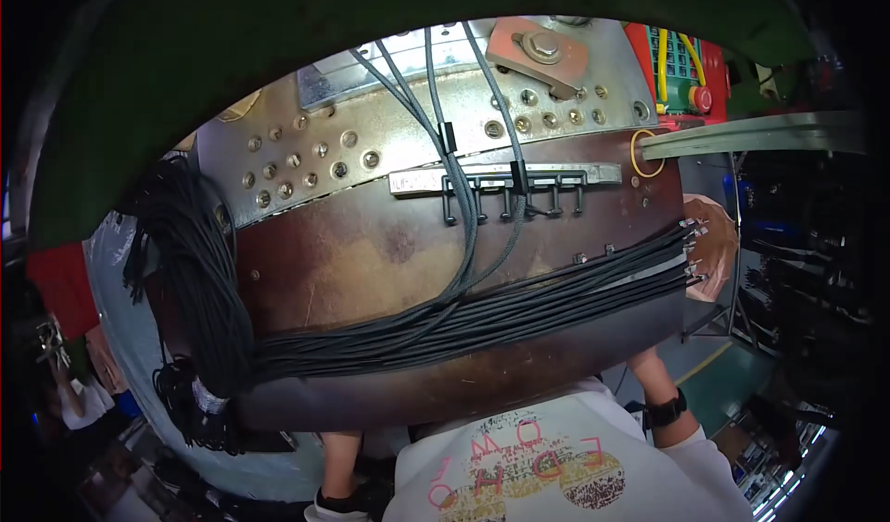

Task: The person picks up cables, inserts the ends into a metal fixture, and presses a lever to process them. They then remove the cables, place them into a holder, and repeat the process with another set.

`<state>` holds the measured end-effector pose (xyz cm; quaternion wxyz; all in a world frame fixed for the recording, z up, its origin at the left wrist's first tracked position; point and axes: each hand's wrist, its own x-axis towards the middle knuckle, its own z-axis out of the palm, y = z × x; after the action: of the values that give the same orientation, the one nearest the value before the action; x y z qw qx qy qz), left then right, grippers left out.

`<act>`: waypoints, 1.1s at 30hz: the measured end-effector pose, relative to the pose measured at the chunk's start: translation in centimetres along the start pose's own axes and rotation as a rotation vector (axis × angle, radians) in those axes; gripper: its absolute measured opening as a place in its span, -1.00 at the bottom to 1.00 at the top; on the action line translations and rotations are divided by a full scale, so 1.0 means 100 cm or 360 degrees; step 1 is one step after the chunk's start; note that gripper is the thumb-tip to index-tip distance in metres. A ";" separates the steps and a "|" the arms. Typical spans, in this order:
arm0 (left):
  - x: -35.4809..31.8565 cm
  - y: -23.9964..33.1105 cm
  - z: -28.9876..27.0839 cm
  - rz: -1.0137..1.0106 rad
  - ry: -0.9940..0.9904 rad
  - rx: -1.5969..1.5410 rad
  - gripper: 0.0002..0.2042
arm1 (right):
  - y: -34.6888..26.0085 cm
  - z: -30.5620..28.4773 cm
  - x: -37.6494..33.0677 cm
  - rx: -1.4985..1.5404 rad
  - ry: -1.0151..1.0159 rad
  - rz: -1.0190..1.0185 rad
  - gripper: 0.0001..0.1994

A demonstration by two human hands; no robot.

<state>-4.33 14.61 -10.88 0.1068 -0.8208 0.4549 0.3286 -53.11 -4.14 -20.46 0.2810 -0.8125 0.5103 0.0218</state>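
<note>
1. At the right of the frame the right hand (712,244) closes around the tipped ends of a thick bundle of black wires (482,313). Its fingers are curled behind the metal-capped tips, so the exact grip is partly hidden.
2. The left hand does not show anywhere in the frame, so whether it is spread or closed I cannot tell.
3. The wires lie across the middle of a brown worktop (371,253), running from the right edge to the left, where they drop over the side in a heavy hanging coil (195,272).
4. To do this step well, I judge the ends should stay level and together, with the bundle pulled flat so that no strand crosses another.
5. A few wires (464,207) branch upward from the middle of the bundle, past a metal bar with small hooks (505,184), towards the upper centre.
6. The worktop looks worn and glossy. Above it a dull metal plate (306,151) is dotted with round bolt heads.
7. The wires look matt, thin and flexible; their tips glint.
</note>
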 end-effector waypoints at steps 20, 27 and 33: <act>0.018 0.009 -0.012 -0.0065 0.0224 -0.0064 -0.53 | -0.066 -0.023 0.052 -0.0032 0.0728 -0.0126 -0.76; -0.006 0.042 -0.087 0.0643 -0.0541 -0.0552 -0.43 | -0.130 -0.129 0.042 -0.0352 -0.0408 0.0103 -0.68; 0.017 0.169 -0.128 0.1964 0.0106 -0.0657 -0.27 | -0.217 -0.186 0.164 -0.0183 0.0478 -0.1199 -0.57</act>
<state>-11.80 -2.15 -0.14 -0.2754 -0.4222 0.7732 0.3847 -31.69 -19.49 -0.74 0.1457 -0.9511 0.2103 -0.1731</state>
